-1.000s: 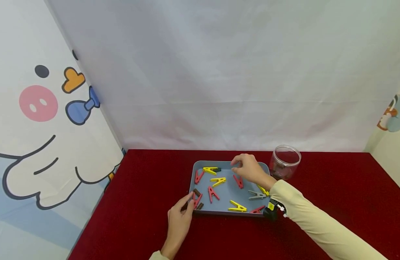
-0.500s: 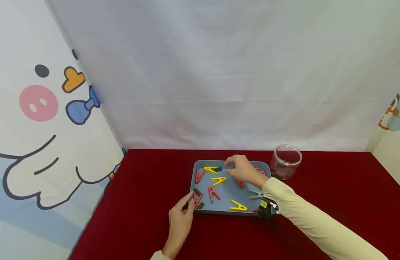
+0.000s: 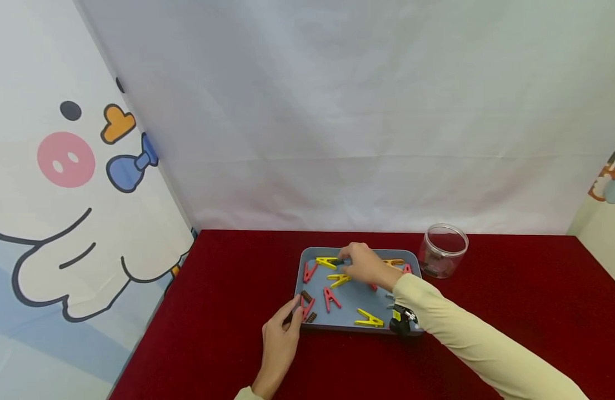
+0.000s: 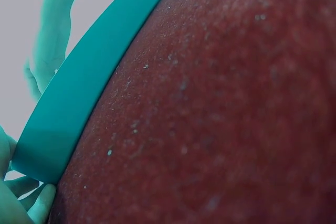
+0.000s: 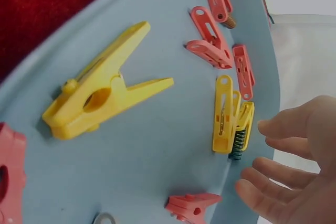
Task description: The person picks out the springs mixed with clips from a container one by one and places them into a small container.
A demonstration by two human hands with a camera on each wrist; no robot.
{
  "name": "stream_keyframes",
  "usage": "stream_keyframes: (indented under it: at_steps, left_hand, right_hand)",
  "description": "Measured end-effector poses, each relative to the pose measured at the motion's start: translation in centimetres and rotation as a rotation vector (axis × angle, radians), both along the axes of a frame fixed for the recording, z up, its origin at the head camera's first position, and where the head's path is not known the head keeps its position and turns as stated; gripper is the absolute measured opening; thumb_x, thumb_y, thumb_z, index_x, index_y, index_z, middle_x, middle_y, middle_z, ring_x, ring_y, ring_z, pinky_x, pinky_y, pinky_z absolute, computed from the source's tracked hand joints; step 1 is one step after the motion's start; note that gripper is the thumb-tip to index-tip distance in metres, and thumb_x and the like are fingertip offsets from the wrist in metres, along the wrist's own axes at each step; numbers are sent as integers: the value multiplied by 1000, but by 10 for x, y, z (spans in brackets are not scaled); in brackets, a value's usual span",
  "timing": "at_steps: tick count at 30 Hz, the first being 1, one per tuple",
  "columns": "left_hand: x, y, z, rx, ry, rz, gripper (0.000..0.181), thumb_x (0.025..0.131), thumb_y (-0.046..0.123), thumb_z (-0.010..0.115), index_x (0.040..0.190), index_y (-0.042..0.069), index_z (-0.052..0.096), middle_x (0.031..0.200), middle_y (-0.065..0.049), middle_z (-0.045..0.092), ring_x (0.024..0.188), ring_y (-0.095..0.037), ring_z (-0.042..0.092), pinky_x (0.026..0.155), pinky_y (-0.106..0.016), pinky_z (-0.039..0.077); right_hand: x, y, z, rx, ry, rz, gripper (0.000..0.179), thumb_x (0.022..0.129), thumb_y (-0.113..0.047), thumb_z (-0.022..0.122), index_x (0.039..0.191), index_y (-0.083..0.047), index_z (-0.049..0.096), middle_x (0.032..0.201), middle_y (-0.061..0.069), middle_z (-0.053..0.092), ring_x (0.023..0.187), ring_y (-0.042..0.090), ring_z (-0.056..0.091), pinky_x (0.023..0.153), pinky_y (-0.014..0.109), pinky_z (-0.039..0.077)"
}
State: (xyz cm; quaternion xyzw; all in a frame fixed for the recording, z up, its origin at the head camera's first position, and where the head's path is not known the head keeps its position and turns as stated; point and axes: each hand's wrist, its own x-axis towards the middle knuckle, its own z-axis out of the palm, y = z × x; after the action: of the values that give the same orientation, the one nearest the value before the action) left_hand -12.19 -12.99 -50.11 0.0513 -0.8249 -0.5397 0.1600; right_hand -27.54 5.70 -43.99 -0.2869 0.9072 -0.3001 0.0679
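My left hand [image 3: 279,339] grips the front left corner of a shallow blue-grey tray [image 3: 347,311]; in the left wrist view its fingers bend round the tray wall [image 4: 86,85]. My right hand [image 3: 367,266] hovers over the tray's back part, fingers apart and nothing between them. Close to its fingertips, in the right wrist view, a dark coil spring [image 5: 238,144] lies beside a yellow clothespin [image 5: 223,114]. Red clothespins [image 3: 330,299] and more yellow ones are spread over the tray. Two brown coil springs [image 3: 306,296] lie by a red clothespin near my left hand.
A clear round jar [image 3: 454,258] with some dark pieces low inside stands right of the tray's back corner. Dark red cloth [image 3: 227,289] covers the table. A white curtain [image 3: 337,139] hangs behind, and a cartoon-printed sheet [image 3: 52,266] on the left.
My right hand has moved left and lower, toward the dark spring at the back of the tray. My left hand keeps its hold on the tray corner.
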Motion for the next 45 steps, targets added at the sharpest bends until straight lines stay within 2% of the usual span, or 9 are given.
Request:
stream_keyframes:
  at_steps: [11, 18, 25, 31, 36, 39, 43, 45]
  left_hand:
    - [0, -1, 1, 1, -2, -6, 33, 88, 25, 54, 119, 13, 57, 120, -4, 53, 107, -13, 50, 71, -23, 48]
    - [1, -1, 3, 6, -5, -2, 33, 88, 24, 54, 119, 14, 57, 119, -4, 54, 104, -12, 52, 69, -22, 48]
    - [0, 0, 0, 13, -11, -7, 33, 88, 25, 55, 119, 14, 57, 119, -2, 54, 96, -10, 56, 65, -19, 48]
    - [-2, -1, -2, 17, -13, -3, 32, 87, 24, 55, 118, 15, 58, 118, -2, 55, 95, -10, 56, 66, -18, 48]
    - [-2, -1, -2, 13, -14, 5, 32, 87, 24, 56, 117, 16, 58, 118, -2, 55, 90, -8, 58, 61, -18, 47]
    - [-2, -1, -1, 10, -20, 9, 32, 87, 24, 56, 117, 17, 58, 118, -1, 55, 80, -7, 59, 57, -18, 46]
    - [-2, -1, -2, 14, -25, 8, 31, 87, 24, 56, 117, 17, 58, 117, -1, 55, 59, -9, 55, 49, -20, 44]
    - [-2, -1, -2, 16, -23, 8, 31, 87, 24, 56, 117, 17, 58, 117, -1, 55, 59, -8, 54, 50, -20, 44]
  right_hand:
    - [0, -11, -5, 49, 17, 13, 23, 77, -10, 64, 99, -4, 66, 96, 4, 59, 89, 17, 52, 75, 32, 46]
    - [-1, -17, -7, 76, 64, 66, 22, 77, -9, 63, 97, -3, 67, 94, 6, 57, 86, 17, 51, 70, 30, 46]
    - [1, -20, -8, 201, 142, 83, 25, 77, -10, 63, 100, -1, 66, 93, 9, 56, 83, 18, 53, 68, 30, 47]
    - [2, -22, -7, 199, 190, 109, 15, 80, -1, 54, 86, -2, 68, 87, 10, 55, 75, 16, 52, 61, 28, 46]
    - [0, -22, -10, 222, 208, 99, 21, 81, 1, 49, 85, -4, 69, 88, 8, 56, 76, 14, 52, 59, 26, 45]
    - [-1, -21, -12, 255, 212, 88, 24, 81, 0, 49, 95, -4, 68, 88, 7, 56, 74, 12, 51, 59, 24, 45]
    - [-2, -20, -13, 278, 216, 93, 29, 79, 1, 49, 102, -4, 66, 86, 7, 55, 70, 12, 49, 56, 24, 44]
    - [-2, -19, -12, 285, 221, 97, 30, 78, 1, 49, 102, -4, 66, 85, 7, 55, 70, 13, 48, 56, 24, 43]
